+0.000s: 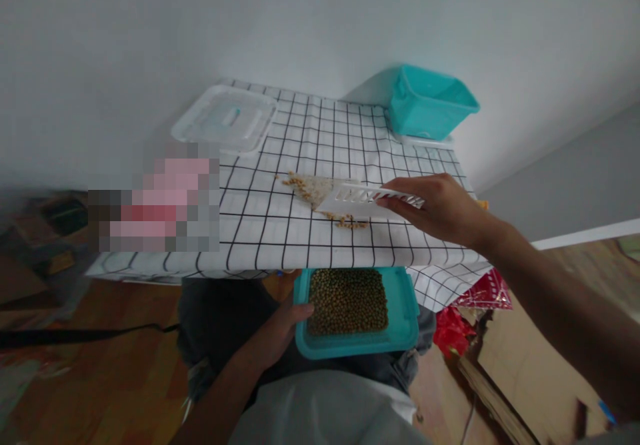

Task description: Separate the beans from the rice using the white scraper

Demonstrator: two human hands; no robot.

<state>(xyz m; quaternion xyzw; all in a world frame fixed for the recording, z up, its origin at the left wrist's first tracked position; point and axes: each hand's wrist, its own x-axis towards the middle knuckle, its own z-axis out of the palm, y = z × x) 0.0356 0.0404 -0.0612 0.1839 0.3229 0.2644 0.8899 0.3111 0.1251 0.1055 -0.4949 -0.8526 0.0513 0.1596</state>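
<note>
My left hand (pixel 293 322) grips the left side of a teal plastic tub (pixel 404 312), its thumb over the rim. The tub sits over my lap, just below the table's front edge, with many small round greenish-brown beans or pellets (pixel 347 302) in it. Above the tabletop, my right hand (pixel 433 205) is closed on the end of a white slotted plastic piece (pixel 345 200). Its wide end points left and rests against the cloth or just over it. Around that end lie yellowish-brown crumbs (pixel 303 185), with more crumbs (pixel 347 221) along its near side.
A white checked cloth (pixel 310 132) covers the table. A clear plastic lid (pixel 230 118) lies at the back left. At the back right stands a teal bin (pixel 430 102) against the wall. A pixelated pink patch (pixel 163 198) hides something at the left. Cardboard (pixel 530 365) lies on the floor at right.
</note>
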